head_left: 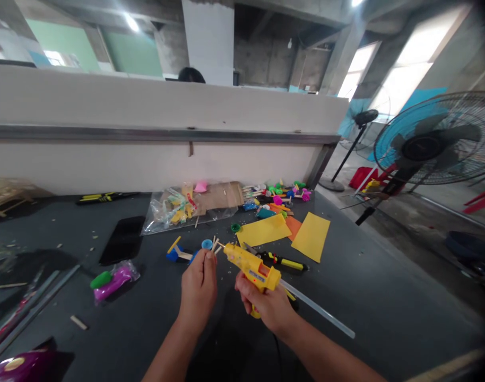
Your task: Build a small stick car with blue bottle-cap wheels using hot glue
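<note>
"Where's the glue gun [252, 263]?"
"Above the bench [147, 329], the right hand [272, 307] closed round it, a clear glue stick [322, 310] poking out behind."
"And the left hand [198, 284]?"
"Pinching thin wooden sticks [215, 243] right at the gun's nozzle [222, 244]; I can't tell if they touch."
"Anything near the gun?"
"Pliers [284, 261] just beyond, yellow sheets [312, 236] farther past it."

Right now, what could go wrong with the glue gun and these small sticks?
The glue gun points at the small sticks in the left hand; its tip, if hot, might burn the fingers. Drips could mark the nearest yellow sheet. The long glue stick jutting out behind may catch on something.
</note>
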Demonstrator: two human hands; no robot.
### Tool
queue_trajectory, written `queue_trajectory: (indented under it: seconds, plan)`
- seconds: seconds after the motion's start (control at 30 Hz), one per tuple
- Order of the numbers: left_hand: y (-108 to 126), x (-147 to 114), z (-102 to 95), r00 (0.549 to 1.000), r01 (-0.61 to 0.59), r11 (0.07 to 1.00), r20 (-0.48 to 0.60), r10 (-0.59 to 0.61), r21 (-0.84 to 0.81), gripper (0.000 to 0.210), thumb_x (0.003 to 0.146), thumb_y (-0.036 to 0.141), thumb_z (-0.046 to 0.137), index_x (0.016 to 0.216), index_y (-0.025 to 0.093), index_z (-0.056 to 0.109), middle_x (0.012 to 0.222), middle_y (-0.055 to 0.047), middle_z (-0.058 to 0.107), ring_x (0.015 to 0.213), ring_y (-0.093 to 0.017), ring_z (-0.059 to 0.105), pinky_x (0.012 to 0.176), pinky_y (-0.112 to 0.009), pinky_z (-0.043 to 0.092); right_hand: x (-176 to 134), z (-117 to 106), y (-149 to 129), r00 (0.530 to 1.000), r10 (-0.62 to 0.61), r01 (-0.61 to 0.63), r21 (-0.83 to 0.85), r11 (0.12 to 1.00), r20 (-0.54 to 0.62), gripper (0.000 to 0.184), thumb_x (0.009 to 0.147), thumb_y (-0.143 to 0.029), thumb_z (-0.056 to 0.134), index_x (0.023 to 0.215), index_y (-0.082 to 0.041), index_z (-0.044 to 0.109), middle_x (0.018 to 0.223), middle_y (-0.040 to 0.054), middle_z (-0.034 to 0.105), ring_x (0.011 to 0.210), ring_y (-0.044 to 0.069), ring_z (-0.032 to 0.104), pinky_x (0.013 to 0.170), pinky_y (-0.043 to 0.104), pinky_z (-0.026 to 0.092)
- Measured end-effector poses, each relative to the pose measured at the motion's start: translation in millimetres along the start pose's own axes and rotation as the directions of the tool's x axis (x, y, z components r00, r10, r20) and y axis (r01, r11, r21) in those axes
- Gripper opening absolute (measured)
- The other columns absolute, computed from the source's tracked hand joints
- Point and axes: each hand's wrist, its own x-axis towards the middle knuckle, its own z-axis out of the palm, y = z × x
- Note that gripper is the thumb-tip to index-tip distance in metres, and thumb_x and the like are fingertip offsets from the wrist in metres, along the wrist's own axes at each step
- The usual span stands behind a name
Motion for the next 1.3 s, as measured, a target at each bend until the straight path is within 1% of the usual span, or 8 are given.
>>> queue_trajectory:
  seconds: [0.17,0.4,0.57,0.73,0.9,1.07,1.3]
  plan:
    - [3,1,-1.7,0.997,0.003,0.996,-0.071,0.003,0.086,0.034,0.092,0.041,0.031,0.065,0.022,0.041,0.054,0.005,0.043,0.051,-0.012,0.043,0.050,-0.023,0.031,-1,-2,4,0.999,0.052,-0.051,-0.070,0.996,0.002,0.043,0.078,-0.058,0.054,0.076,-0.016,0.058,0.056,-0.0039,0.047,0.046,0.008,0.046,0.047,0.021,0.040]
    - [2,1,-3.5,0.997,-0.035,0.987,-0.061,0.045,0.157,0.034,0.093,0.040,0.030,0.065,0.022,0.039,0.055,0.005,0.042,0.051,-0.012,0.042,0.051,-0.024,0.030,-2,-2,14,0.995,0.095,-0.096,-0.131,0.987,-0.015,0.040,0.077,-0.057,0.057,0.079,-0.017,0.058,0.055,-0.0038,0.048,0.046,0.009,0.048,0.048,0.022,0.041]
    - [5,2,-4.7,0.994,-0.072,0.977,-0.065,0.087,0.199,0.033,0.093,0.038,0.029,0.066,0.022,0.038,0.056,0.005,0.041,0.051,-0.012,0.042,0.053,-0.024,0.030,-4,0,4,0.992,0.126,-0.129,-0.149,0.980,-0.029,0.039,0.075,-0.056,0.058,0.071,-0.018,0.054,0.051,-0.0044,0.046,0.044,0.009,0.047,0.045,0.022,0.041]
    - [5,2,-6.0,0.993,-0.089,0.968,-0.058,0.105,0.234,0.033,0.094,0.037,0.028,0.066,0.022,0.038,0.056,0.004,0.042,0.052,-0.012,0.042,0.053,-0.025,0.029,-4,1,-9,0.988,0.152,-0.156,-0.170,0.973,-0.037,0.041,0.072,-0.058,0.056,0.069,-0.018,0.052,0.047,-0.0056,0.044,0.043,0.009,0.044,0.044,0.022,0.040]
    - [5,2,-6.2,0.991,-0.106,0.963,-0.057,0.124,0.247,0.033,0.094,0.037,0.028,0.065,0.022,0.038,0.056,0.004,0.041,0.052,-0.012,0.042,0.053,-0.025,0.029,-5,2,-10,0.990,0.136,-0.139,-0.170,0.976,-0.034,0.040,0.072,-0.057,0.056,0.070,-0.017,0.052,0.046,-0.0063,0.043,0.042,0.008,0.044,0.044,0.021,0.039]
    - [6,1,-6.6,0.988,-0.123,0.958,-0.054,0.142,0.258,0.033,0.094,0.035,0.028,0.065,0.022,0.038,0.057,0.004,0.043,0.053,-0.012,0.043,0.053,-0.025,0.029,-5,2,-12,0.981,0.183,-0.191,-0.159,0.969,-0.063,0.042,0.069,-0.059,0.057,0.069,-0.018,0.051,0.045,-0.0063,0.044,0.042,0.008,0.043,0.042,0.021,0.038]
    - [6,0,-6.4,0.984,-0.144,0.957,-0.061,0.165,0.253,0.033,0.094,0.034,0.029,0.064,0.022,0.037,0.055,0.005,0.040,0.051,-0.011,0.041,0.052,-0.024,0.029,-5,1,-11,0.985,0.169,-0.173,-0.185,0.967,-0.037,0.041,0.071,-0.059,0.057,0.065,-0.019,0.050,0.045,-0.0060,0.042,0.042,0.008,0.042,0.043,0.021,0.037]
